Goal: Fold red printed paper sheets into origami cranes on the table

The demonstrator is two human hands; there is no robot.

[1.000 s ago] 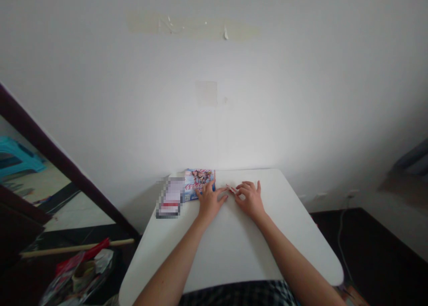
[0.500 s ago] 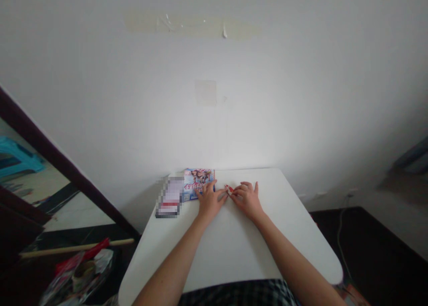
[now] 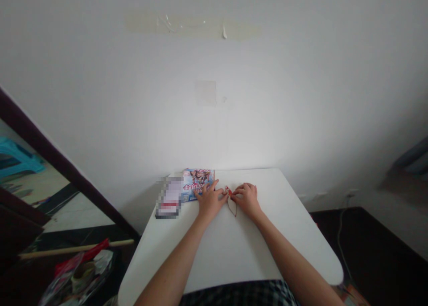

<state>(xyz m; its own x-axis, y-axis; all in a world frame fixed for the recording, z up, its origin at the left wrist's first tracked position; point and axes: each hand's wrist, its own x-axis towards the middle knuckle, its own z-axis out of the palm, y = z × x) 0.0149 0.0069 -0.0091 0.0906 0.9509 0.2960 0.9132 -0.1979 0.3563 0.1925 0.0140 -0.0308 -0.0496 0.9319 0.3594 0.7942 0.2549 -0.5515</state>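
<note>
"White wall [image 3: 267, 96] at the back, white counter [image 3: 234, 257] pushed up near it. Where's the small thing being handled?"

"Just right of the printed booklet [image 3: 199, 177]. It's a red and pale piece [image 3: 232, 207], thin, maybe paper, with its pointed end towards the person."

"And how are they holding it?"

"The right hand [image 3: 248, 200] has the red part pinched between its fingertips. The left hand [image 3: 207, 203] has thumb and forefinger at the other edge, its other fingers spread by the booklet. Whether it grips the piece or only steadies it, I can't tell."

"So what worries you?"

"Uneven pull, mostly. If one hand tugs harder, a thin piece could crease crooked or tear where the fingertips meet. And if that left hold is only a light press, the piece could twist out of line."

"What about the pale end?"

"It sticks out past the fingers, and I see nothing pinning it. A wrist swinging inward might bend it."

"Anything else?"

"Those spread fingers are so close to the booklet that a quick move could nudge it into the blurred-out flat item [image 3: 171, 194] just left of it."
</note>
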